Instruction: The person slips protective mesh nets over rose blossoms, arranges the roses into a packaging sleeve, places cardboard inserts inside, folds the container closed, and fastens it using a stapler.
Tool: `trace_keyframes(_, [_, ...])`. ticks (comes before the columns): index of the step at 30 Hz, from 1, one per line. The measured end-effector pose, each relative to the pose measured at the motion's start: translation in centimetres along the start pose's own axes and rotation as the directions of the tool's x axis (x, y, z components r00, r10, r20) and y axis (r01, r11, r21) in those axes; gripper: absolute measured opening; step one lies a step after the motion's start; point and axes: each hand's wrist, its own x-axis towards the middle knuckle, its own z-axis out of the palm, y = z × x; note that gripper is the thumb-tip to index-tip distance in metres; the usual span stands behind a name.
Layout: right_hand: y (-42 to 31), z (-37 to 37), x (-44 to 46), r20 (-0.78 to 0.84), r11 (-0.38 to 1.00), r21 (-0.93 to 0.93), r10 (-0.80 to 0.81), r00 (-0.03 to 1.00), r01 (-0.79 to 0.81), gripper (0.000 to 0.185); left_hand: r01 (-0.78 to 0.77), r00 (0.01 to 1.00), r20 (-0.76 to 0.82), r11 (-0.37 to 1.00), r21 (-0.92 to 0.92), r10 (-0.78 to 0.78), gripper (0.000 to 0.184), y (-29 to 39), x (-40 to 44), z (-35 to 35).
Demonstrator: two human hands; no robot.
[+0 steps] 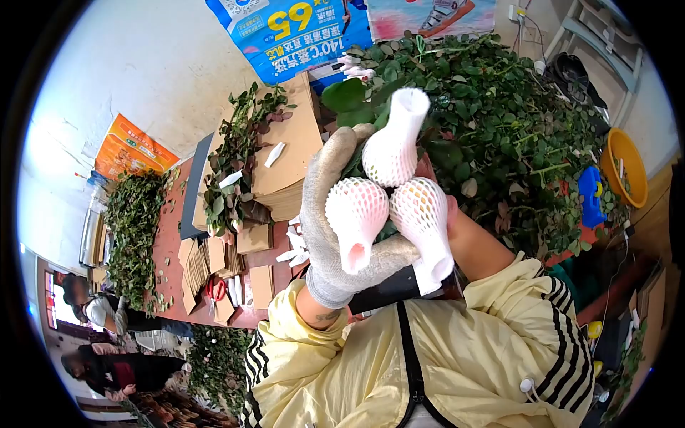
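My left hand (325, 207), in a grey-white work glove, curves around three flower heads in white foam net sleeves. One netted flower (392, 153) points up, one (357, 210) sits at lower left, and one (422, 214) at lower right. Pink shows through the mesh. Green leaves (346, 96) stick out behind the bunch. My right hand (452, 208) is bare and mostly hidden behind the lower-right flower; its fingers cannot be made out.
Leafy stems (492, 107) are heaped at the right beside a yellow basin (624, 167) and a blue tool (591, 196). Cardboard sheets (289, 160), red scissors (216, 289) and cardboard pieces lie on the red table (168, 267). Two people (107, 367) (100, 308) are at lower left.
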Motion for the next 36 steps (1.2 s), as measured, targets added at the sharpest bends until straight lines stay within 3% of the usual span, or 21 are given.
trace_keyframes(3, [-0.4, -0.8, 0.5, 0.116, 0.999, -0.014, 0.031, 0.993, -0.030, 0.057, 0.022, 1.000, -0.019, 1.000, 0.004, -0.022, 0.111, -0.3, 0.2, 0.0])
trace_keyframes(4, [0.0, -1.0, 0.8, 0.052, 0.994, 0.113, -0.007, 0.999, 0.002, 0.056, 0.022, 0.999, -0.026, 1.000, 0.004, -0.021, 0.109, -0.4, 0.3, 0.0])
trace_keyframes(5, [0.0, -1.2, 1.0, 0.047, 0.994, 0.106, -0.001, 0.999, -0.004, 0.056, 0.015, 0.999, -0.036, 1.000, 0.014, -0.015, 0.108, -0.5, 0.2, -0.1])
trace_keyframes(7, [-0.6, -2.1, 2.0, -0.065, 0.998, -0.059, -0.026, 0.998, 0.022, 0.056, 0.003, 0.998, -0.064, 0.998, 0.063, 0.001, 0.106, -0.7, 0.1, -0.2])
trace_keyframes(8, [-0.8, -2.8, 3.3, 0.023, 0.994, 0.109, -0.023, 0.999, 0.020, 0.058, -0.003, 0.997, -0.076, 0.996, 0.092, 0.010, 0.105, -0.7, 0.0, -0.3])
trace_keyframes(10, [-1.3, -2.4, 3.9, 0.195, 0.853, 0.423, 0.243, 0.950, -0.305, 0.054, -0.018, 0.995, -0.097, 0.988, 0.153, 0.033, 0.102, -1.0, -0.1, -0.2])
trace_keyframes(12, [-1.1, -2.1, 4.2, 0.186, 0.957, 0.239, 0.123, 0.975, -0.166, 0.052, -0.038, 0.992, -0.111, 0.977, 0.210, 0.062, 0.100, -1.5, -0.1, 0.0])
trace_keyframes(15, [0.2, -1.2, 3.2, 0.232, 0.987, 0.056, 0.131, 0.964, -0.148, 0.061, -0.065, 0.988, -0.119, 0.959, 0.277, 0.101, 0.096, -1.9, -0.2, -0.1])
trace_keyframes(22, [-0.9, -1.6, 3.8, 0.267, 0.982, 0.077, 0.148, 0.952, -0.174, 0.063, -0.077, 0.981, -0.141, 0.930, 0.360, 0.136, 0.088, -2.3, -0.2, -0.3])
trace_keyframes(25, [-1.0, -1.4, 3.7, 0.233, 0.995, -0.018, 0.095, 0.968, -0.093, 0.064, -0.058, 0.981, -0.150, 0.928, 0.369, 0.121, 0.085, -2.3, 0.0, -0.3])
trace_keyframes(26, [-0.5, -1.1, 3.5, 0.205, 0.997, 0.022, 0.069, 0.976, -0.075, 0.062, -0.037, 0.984, -0.148, 0.931, 0.363, 0.096, 0.083, -2.3, 0.1, -0.4])
trace_keyframes(28, [0.1, -1.5, 4.1, 0.192, 0.997, 0.065, 0.039, 0.981, -0.052, 0.060, 0.139, 0.981, -0.165, 0.962, 0.235, -0.101, 0.088, -1.9, -0.2, -0.7])
trace_keyframes(29, [0.5, -2.8, 4.7, 0.172, 0.991, -0.097, -0.077, 0.982, 0.094, 0.043, 0.227, 0.965, -0.171, 0.959, 0.171, -0.198, 0.090, -1.7, -0.5, -0.8])
trace_keyframes(30, [1.0, -4.1, 5.3, 0.149, 0.938, -0.262, -0.191, 0.970, 0.225, 0.028, 0.017, 0.996, -0.088, 0.988, 0.153, -0.003, 0.101, -2.3, 0.4, -0.8])
trace_keyframes(31, [1.3, -6.2, 6.1, 0.129, 0.860, -0.426, -0.249, 0.960, 0.280, 0.028, 0.036, 0.998, 0.044, 0.972, 0.232, -0.047, 0.097, -2.1, -0.2, -2.0])
trace_keyframes(33, [2.2, -11.7, 7.5, 0.095, 0.688, -0.690, -0.224, 0.970, 0.227, 0.029, 0.004, 0.943, 0.305, 0.922, 0.387, -0.132, 0.094, -1.6, -1.7, -4.4])
trace_keyframes(35, [3.4, -17.7, 8.3, 0.030, 0.487, -0.869, -0.111, 0.993, 0.081, 0.030, 0.038, 0.787, 0.539, 0.895, 0.444, -0.301, 0.083, -2.3, -3.5, -6.5])
trace_keyframes(36, [4.0, -20.5, 8.4, 0.009, 0.376, -0.926, -0.044, 0.999, 0.025, 0.031, 0.075, 0.767, 0.540, 0.883, 0.463, -0.348, 0.077, -2.6, -4.9, -6.5])
